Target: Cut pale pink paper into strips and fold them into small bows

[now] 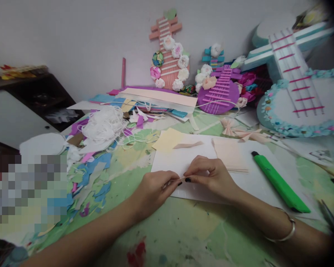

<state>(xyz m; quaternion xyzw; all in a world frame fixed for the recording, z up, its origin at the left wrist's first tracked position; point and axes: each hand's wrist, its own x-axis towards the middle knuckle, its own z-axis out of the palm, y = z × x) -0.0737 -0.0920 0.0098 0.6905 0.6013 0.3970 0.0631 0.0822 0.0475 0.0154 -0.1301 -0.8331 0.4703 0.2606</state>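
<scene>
In front of me, my left hand (pixel 163 185) and my right hand (pixel 207 172) meet above the near edge of a white sheet (pixel 197 189). Both pinch a thin piece of pale peach paper (pixel 183 179) between thumb and fingers; most of it is hidden by the fingers. Beyond my right hand lies a stack of peach crepe paper squares (pixel 231 155). A yellow paper piece (pixel 168 140) and a narrow peach strip (pixel 187 144) rest at the sheet's far left. A bright green tube-shaped object (pixel 280 181) with a dark tip lies to the right.
Paper scraps (pixel 93 181) and a tangle of white string (pixel 104 124) cover the left side. Along the wall stand a pink guitar-shaped decoration (pixel 169 63), a purple one (pixel 218 92) and a large white-and-turquoise one (pixel 303 89). Peach paper bows (pixel 228 127) and scissors (pixel 328 213) lie to the right.
</scene>
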